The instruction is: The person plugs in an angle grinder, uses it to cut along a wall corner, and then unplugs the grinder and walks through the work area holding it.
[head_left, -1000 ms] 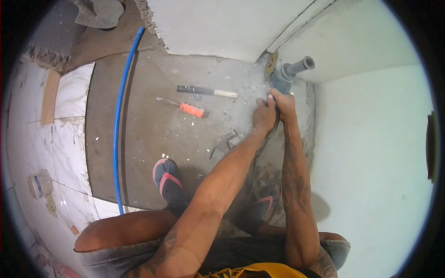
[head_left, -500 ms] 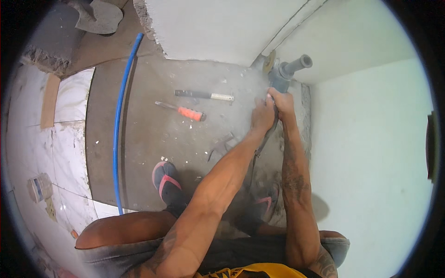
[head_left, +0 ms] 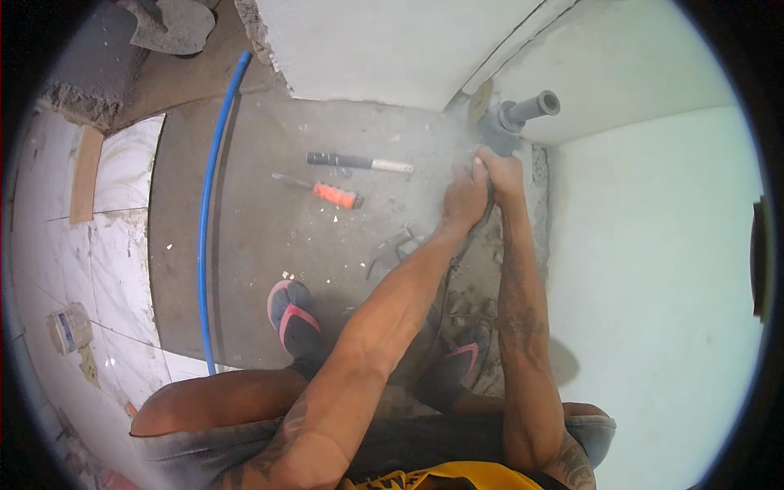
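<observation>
An angle grinder (head_left: 498, 133) is held low at the foot of the wall, with its side handle (head_left: 535, 108) sticking out to the right and no hand on it. My right hand (head_left: 501, 174) is closed around the grinder's body. Just beside it, my left hand (head_left: 465, 198) is wrapped round the rear end. A power cord runs from under my hands toward my right foot. The disc (head_left: 481, 96) is blurred in pale dust near the wall corner; where it touches is hard to make out.
A hammer-like tool with a black grip (head_left: 359, 162) and an orange-handled chisel (head_left: 331, 194) lie on the dusty floor. A long blue pipe (head_left: 206, 212) lies left of them. Rubble (head_left: 469, 304) sits by my right foot. A shovel blade (head_left: 181, 26) is at far left.
The grinder has turned and shifted slightly to the right, its side handle swinging lower and further right. Both hands stay on it. Rubble near my right foot shows more clearly through the dust.
</observation>
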